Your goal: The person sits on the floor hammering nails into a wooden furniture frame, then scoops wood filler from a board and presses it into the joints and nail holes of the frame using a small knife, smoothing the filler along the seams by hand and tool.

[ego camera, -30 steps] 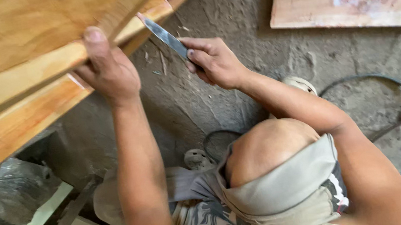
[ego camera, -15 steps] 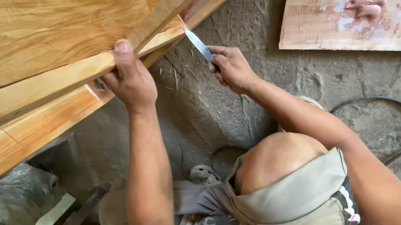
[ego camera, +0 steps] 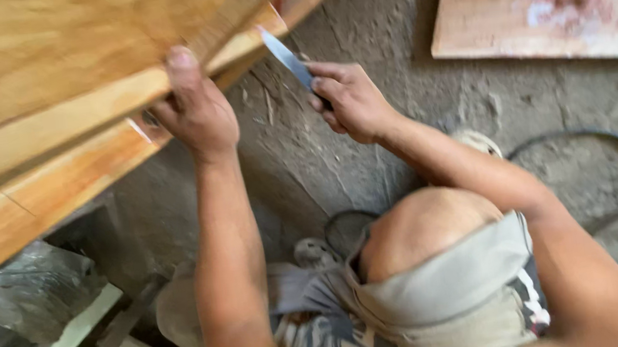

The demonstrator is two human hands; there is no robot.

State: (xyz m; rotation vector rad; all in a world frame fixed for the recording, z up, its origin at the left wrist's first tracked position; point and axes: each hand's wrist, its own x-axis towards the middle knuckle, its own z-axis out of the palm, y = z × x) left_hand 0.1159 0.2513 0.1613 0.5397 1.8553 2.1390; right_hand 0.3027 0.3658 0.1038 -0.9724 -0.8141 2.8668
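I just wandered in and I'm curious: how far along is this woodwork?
Done: the wooden piece already looks smooth and evenly coloured. In hand: the left hand steadies its edge while the right hand holds a blade with its tip at the corner. Left: hard to tell; the board on the floor looks patchy.

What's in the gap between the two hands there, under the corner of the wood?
In the head view, only bare grey concrete floor shows between the left hand and the right hand. The blade points up toward the wooden panel.
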